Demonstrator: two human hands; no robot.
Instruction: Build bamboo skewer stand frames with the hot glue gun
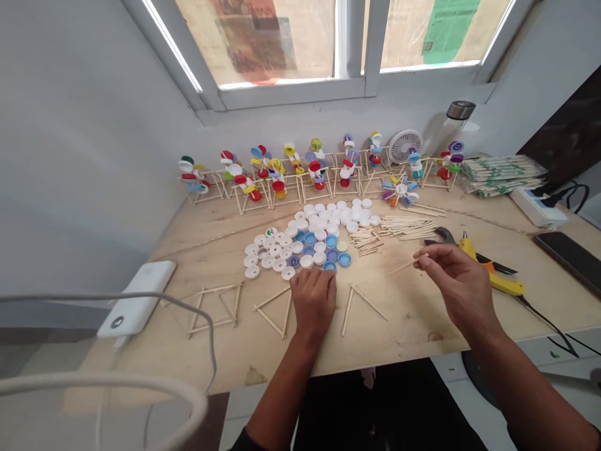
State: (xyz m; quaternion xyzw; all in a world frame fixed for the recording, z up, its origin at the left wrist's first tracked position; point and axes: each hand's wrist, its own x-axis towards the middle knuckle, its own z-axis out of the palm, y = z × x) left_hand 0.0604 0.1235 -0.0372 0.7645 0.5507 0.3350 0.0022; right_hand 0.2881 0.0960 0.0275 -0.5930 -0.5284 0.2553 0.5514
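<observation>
My right hand pinches a thin wooden stick above the right part of the table. My left hand rests on the wood with its fingers curled; what it holds, if anything, is hidden. Left of it lies a stick triangle, and on its right two sticks joined at the top form an open V. A larger stick frame stands farther left. White and blue bottle caps spread beyond my left hand. Loose sticks lie in piles to the right of the caps.
Stick stands with colourful cap wheels line the back. A yellow glue gun, black pliers, a phone and a power strip lie right. A white power bank and cables are left. A bottle stands behind.
</observation>
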